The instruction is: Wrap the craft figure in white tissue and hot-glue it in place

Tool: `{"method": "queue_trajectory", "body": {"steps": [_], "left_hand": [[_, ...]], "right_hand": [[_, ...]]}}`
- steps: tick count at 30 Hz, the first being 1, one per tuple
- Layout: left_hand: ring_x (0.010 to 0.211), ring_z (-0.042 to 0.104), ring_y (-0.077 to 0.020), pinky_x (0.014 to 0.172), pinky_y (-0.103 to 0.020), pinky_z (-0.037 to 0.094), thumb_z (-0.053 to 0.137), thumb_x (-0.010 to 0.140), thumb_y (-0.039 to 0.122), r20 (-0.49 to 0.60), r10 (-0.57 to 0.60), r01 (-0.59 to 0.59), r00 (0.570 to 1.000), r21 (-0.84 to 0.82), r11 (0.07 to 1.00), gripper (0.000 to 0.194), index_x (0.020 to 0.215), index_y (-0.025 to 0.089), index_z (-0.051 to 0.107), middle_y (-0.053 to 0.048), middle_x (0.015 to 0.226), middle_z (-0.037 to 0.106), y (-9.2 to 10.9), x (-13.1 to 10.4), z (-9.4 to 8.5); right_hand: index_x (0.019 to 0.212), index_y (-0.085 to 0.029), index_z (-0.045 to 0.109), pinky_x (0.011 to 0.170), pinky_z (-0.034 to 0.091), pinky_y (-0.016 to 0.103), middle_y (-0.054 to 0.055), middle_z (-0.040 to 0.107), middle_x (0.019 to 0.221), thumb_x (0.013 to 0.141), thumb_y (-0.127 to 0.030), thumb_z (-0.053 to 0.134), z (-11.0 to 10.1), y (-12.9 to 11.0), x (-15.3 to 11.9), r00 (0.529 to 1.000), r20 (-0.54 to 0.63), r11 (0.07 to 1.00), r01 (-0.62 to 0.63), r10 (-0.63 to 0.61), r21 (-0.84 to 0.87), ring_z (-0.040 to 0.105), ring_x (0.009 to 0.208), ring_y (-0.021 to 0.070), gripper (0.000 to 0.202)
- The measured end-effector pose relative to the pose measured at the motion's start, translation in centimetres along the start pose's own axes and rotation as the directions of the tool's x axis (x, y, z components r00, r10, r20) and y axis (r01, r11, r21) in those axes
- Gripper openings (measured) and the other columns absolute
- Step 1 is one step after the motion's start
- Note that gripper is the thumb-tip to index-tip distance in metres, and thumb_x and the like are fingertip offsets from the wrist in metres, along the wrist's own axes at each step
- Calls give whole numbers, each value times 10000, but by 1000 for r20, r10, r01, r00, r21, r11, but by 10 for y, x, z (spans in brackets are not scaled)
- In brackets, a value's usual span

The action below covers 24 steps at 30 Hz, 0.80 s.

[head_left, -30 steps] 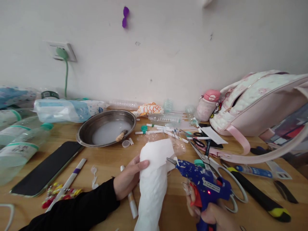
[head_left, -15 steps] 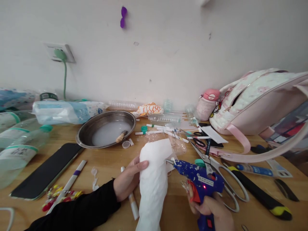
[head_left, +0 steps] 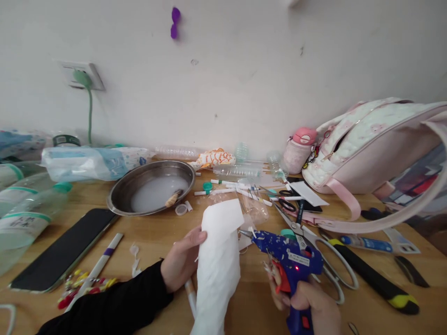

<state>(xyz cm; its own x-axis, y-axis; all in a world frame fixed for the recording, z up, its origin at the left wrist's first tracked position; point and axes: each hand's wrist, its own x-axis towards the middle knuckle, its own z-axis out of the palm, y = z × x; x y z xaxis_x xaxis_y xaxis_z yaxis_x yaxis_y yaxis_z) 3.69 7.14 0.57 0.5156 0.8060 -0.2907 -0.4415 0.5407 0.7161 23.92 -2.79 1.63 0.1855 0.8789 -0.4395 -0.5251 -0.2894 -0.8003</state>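
Observation:
My left hand (head_left: 183, 258) grips a long white piece (head_left: 220, 260), wrapped in something like paper or tissue, by its upper left side. A flap sticks out at its upper right, and its lower end runs out of view. In my right hand (head_left: 310, 298) is a blue hot glue gun (head_left: 286, 253) with an orange trigger and a lit red light. The fingers wrap its handle around the trigger. Its metal nozzle points left, close to the white piece but slightly apart from it. A marker (head_left: 191, 298) lies partly hidden behind the piece.
Left are a metal bowl (head_left: 117, 193) of cloudy water with a brush in it, a phone (head_left: 66, 249) and plastic bottles (head_left: 26, 228). Large scissors (head_left: 340, 265), a black-yellow cutter (head_left: 373, 277) and a pink backpack (head_left: 370, 153) lie right. A painted fish (head_left: 216, 158) rests near the wall.
The white piece has shifted slightly left with my left hand, widening the gap to the glue gun's nozzle. The glue gun stays nearly in place; the whole view has shifted a little.

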Motion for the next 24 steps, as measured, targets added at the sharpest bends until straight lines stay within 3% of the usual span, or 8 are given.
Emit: {"method": "queue_trajectory", "body": {"steps": [4, 13, 24], "left_hand": [[541, 642, -149, 549, -221, 473, 824, 571, 376, 15, -7, 7, 1000, -13, 1000, 287, 753, 171, 744, -1, 653, 745, -1, 1, -1], [525, 641, -136, 544, -201, 460, 811, 601, 347, 69, -2, 3, 998, -7, 1000, 238, 766, 188, 748, 27, 562, 709, -2, -1, 0], [585, 649, -136, 577, -200, 479, 806, 611, 336, 54, 1, -1, 999, 2, 1000, 257, 826, 210, 744, 8, 776, 749, -1, -1, 0]], "right_hand": [[547, -143, 676, 405, 311, 206, 32, 586, 502, 339, -176, 453, 1, 7, 8, 999, 35, 1000, -14, 13, 15, 411, 425, 103, 307], [469, -139, 652, 395, 276, 211, 35, 567, 472, 331, -177, 442, 4, 2, 11, 993, 104, 998, -54, 56, -23, 402, 385, 97, 254], [482, -188, 677, 407, 304, 227, 19, 560, 456, 316, -182, 429, -3, 12, 19, 994, 46, 995, -98, 97, 19, 403, 418, 119, 298]]}}
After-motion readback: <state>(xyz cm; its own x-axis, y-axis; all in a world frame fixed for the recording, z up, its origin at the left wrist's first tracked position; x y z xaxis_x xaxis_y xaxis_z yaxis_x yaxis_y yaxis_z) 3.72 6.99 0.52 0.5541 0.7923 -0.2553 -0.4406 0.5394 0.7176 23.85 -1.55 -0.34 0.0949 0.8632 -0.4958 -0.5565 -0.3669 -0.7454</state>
